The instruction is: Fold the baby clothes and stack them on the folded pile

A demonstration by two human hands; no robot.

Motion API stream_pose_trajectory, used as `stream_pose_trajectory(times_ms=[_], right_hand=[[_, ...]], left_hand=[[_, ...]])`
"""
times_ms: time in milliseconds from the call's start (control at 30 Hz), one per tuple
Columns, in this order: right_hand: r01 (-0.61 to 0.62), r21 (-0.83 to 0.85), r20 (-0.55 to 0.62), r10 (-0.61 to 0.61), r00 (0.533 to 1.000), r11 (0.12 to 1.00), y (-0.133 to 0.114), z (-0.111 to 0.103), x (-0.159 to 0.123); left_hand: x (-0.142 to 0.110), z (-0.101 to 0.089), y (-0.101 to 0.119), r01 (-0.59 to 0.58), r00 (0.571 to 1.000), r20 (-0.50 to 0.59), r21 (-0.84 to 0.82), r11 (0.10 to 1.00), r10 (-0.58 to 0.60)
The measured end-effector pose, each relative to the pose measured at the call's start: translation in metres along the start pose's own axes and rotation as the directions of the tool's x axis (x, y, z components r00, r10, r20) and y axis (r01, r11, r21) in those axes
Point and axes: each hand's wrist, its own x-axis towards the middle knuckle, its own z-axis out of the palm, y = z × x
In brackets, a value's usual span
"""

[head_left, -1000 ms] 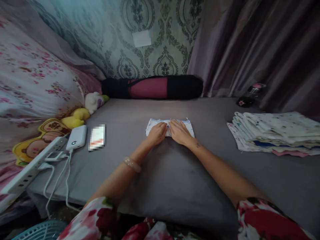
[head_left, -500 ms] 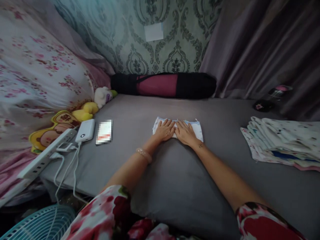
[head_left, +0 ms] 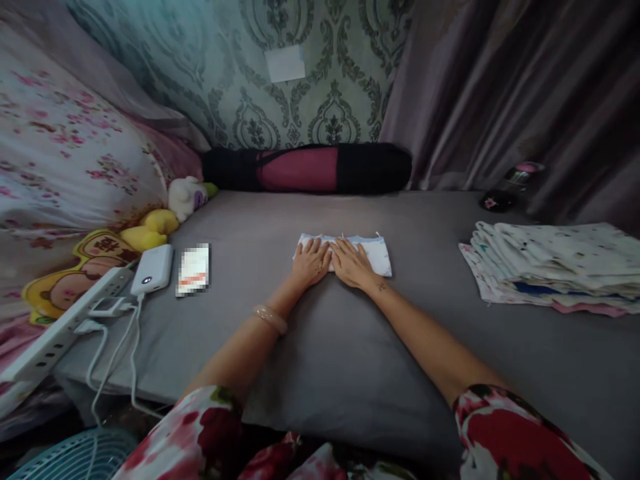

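A small folded white cloth (head_left: 379, 256) with a pale blue edge lies flat on the grey-covered table (head_left: 320, 360). My left hand (head_left: 311, 261) rests palm down on its left half, fingers stretched out. Beside it, my right hand (head_left: 350, 263) lies flat across the middle of the cloth, fingers also extended. The two hands nearly meet at the thumbs. Part of the cloth is hidden under them, while its right end shows bare.
To the right sits a stack of folded cloths (head_left: 555, 263), with a dark pink-topped bottle (head_left: 505, 190) behind. A black and pink roll bag (head_left: 300, 168) lines the back. At left are a power strip (head_left: 65, 327), a white power bank (head_left: 153, 270), a blurred card (head_left: 193, 270) and plush toys (head_left: 150, 230).
The whole view has shifted, so most things sit further left in the picture. Both hands stay flat on the folded cloth, with little visible movement over it.
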Motion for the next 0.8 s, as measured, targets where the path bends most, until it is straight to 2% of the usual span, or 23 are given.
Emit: stream_pose_trajectory(times_ms=[167,267,467,600,700,800], right_hand=[[-0.015,-0.008,-0.032,0.014,0.999,1.000,0.000,0.006,0.001],[-0.014,0.025,0.029,0.013,0.999,1.000,0.003,0.000,0.003],[-0.137,-0.070,-0.044,0.134,0.990,0.988,0.024,-0.008,-0.006],[-0.151,-0.103,-0.007,0.151,0.989,0.983,0.030,-0.004,-0.009],[-0.154,-0.092,0.037,0.158,0.987,0.984,0.033,-0.004,-0.007],[-0.184,-0.088,0.048,0.189,0.981,0.979,0.039,-0.008,-0.005]], left_hand=[[0.001,0.001,-0.001,0.030,0.998,0.055,0.002,1.000,-0.031],[0.004,-0.004,-0.004,0.012,0.996,0.089,-0.006,1.000,-0.011],[0.006,-0.003,-0.019,-0.019,0.999,0.033,-0.005,1.000,0.019],[0.006,0.002,-0.024,-0.002,0.995,0.095,-0.024,1.000,0.004],[0.009,-0.001,-0.025,-0.004,0.991,0.130,-0.036,0.999,0.009],[0.014,-0.005,-0.028,-0.005,0.994,0.110,-0.025,1.000,0.008]])
